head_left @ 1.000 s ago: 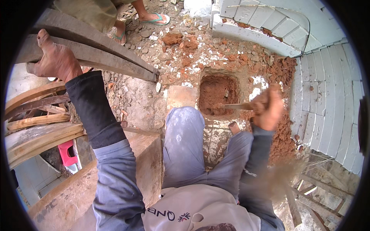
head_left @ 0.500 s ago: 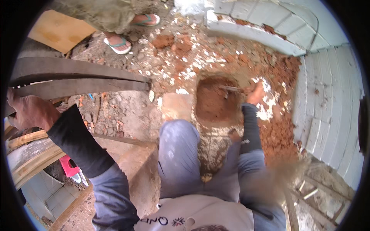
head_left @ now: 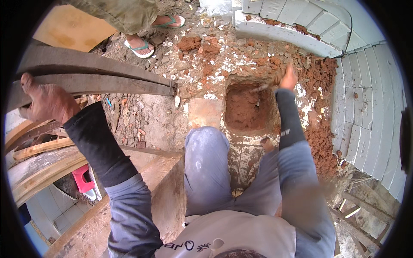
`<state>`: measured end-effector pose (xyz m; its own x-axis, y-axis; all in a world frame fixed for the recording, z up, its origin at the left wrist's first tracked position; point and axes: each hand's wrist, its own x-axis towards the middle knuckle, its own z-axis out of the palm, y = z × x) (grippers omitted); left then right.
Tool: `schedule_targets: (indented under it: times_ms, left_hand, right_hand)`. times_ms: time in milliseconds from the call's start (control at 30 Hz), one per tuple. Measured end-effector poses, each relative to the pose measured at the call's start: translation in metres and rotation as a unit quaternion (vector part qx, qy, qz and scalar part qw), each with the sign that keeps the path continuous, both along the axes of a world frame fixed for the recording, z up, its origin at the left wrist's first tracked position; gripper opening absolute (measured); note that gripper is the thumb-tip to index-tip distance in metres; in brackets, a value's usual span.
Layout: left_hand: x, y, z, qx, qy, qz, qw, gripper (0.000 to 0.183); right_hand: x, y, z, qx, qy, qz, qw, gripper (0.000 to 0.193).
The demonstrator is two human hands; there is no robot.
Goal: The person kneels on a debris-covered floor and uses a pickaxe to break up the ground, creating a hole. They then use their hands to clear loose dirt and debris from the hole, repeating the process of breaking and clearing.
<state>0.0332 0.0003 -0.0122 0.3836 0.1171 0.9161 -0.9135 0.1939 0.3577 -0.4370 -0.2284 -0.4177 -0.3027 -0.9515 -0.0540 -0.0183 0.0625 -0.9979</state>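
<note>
The ground (head_left: 160, 118) is rough earth and worn concrete, cut by a squarish pit (head_left: 247, 112) with reddish soil inside. Taking the pit as the clock's centre, a loose red soil heap (head_left: 320, 148) spreads from two to four o'clock. White chips (head_left: 222, 61) scatter toward eleven and twelve, a flat pale slab (head_left: 204, 113) sits at nine, stony rubble (head_left: 129, 115) lies farther out there, and crumpled clear plastic (head_left: 215, 7) at eleven.

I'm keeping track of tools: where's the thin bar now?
In the head view, right of centre: the bar is in the right hand, its free end at the square hole.
</note>
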Motion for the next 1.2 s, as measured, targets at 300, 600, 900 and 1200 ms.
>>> schedule_targets:
  times_ms: [300,600,900,1200]
  left_hand:
    - [0.000,0.003,0.000,-0.002,-0.001,-0.015,1.000,0.051]
    - [0.002,0.000,-0.001,-0.006,0.014,-0.010,1.000,0.055]
    - [0.017,0.003,-0.001,0.028,-0.005,0.025,0.999,0.059]
    - [0.016,0.012,-0.011,0.072,-0.033,0.050,0.996,0.035]
  right_hand:
    - [-0.015,0.258,0.043,0.059,-0.159,0.010,0.985,0.051]
    - [-0.029,0.180,0.202,-0.040,-0.039,0.171,0.984,0.049]
    - [-0.065,0.102,0.436,-0.102,-0.140,0.487,0.856,0.045]
    - [0.050,0.054,-0.024,-0.082,0.187,0.184,0.961,0.036]
